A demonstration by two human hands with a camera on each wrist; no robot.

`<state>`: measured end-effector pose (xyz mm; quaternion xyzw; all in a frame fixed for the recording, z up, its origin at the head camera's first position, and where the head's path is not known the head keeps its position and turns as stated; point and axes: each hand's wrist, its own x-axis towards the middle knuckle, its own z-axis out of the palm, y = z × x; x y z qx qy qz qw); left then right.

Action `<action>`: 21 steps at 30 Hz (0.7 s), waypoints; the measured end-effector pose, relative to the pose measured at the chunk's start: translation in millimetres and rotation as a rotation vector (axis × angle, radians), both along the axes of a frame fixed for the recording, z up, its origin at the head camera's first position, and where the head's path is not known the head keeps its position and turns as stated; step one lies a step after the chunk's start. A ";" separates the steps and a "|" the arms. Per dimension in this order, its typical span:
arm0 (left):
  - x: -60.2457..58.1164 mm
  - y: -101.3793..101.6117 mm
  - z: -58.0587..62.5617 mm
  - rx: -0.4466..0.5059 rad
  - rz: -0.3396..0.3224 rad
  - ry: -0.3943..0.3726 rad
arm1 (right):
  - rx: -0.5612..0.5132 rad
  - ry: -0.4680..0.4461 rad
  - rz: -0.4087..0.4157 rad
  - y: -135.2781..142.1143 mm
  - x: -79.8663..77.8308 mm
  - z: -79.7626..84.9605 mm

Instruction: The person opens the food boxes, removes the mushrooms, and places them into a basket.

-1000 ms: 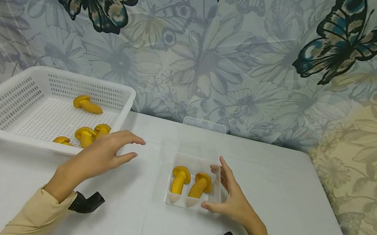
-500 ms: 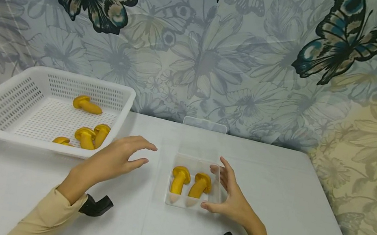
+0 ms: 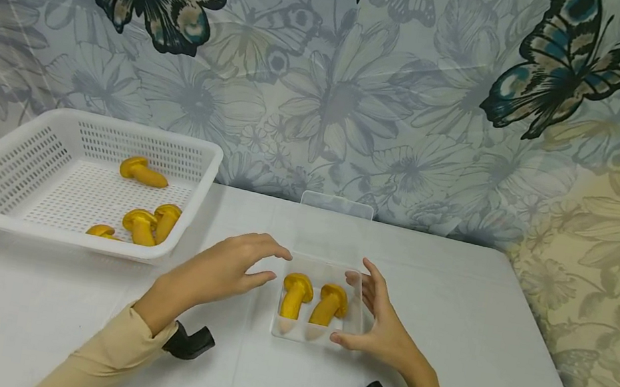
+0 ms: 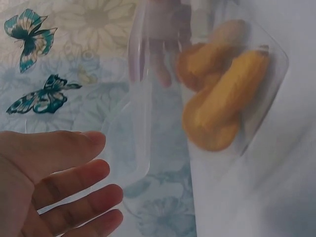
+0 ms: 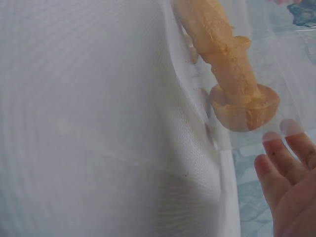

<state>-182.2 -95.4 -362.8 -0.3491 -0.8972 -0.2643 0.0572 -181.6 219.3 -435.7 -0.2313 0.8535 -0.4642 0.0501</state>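
A clear plastic box (image 3: 314, 335) with a raised clear lid (image 3: 337, 206) stands on the table. Inside lie two yellow mushrooms, a left mushroom (image 3: 294, 296) and a right mushroom (image 3: 330, 305), side by side with caps toward the back. My right hand (image 3: 386, 327) holds the box's right end, thumb at the front corner and fingers toward the back. My left hand (image 3: 221, 271) hovers beside the box's left wall, fingers loosely bent, holding nothing. In the left wrist view, a gap shows between the left fingertips (image 4: 116, 192) and the mushrooms.
A white perforated basket (image 3: 201, 196) stands at the back left with several yellow mushrooms (image 3: 139, 225) in it. White cloth covers the table (image 3: 452, 297). A patterned wall hanging (image 3: 338, 90) with butterflies rises directly behind the table's back edge.
My left hand has moved right, away from the basket to the box's left side, with nothing in it. My right hand, the box and its mushrooms have stayed in place.
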 end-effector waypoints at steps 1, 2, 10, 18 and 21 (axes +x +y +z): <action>-0.3 3.4 -0.3 -0.006 -0.010 -0.006 | 0.000 0.001 -0.001 -0.1 0.2 0.1; -0.5 6.8 -0.4 -0.010 -0.019 -0.014 | -0.001 0.000 -0.001 -0.3 0.3 0.2; -3.1 28.2 -3.8 -0.051 -0.032 -0.052 | -0.009 0.008 0.010 -0.2 0.0 0.0; -4.5 39.5 -4.7 -0.046 -0.065 -0.071 | -0.002 -0.002 0.013 1.5 -0.3 -0.2; -5.0 44.5 -5.4 -0.031 -0.084 -0.096 | -0.014 -0.010 0.015 1.6 0.1 -0.3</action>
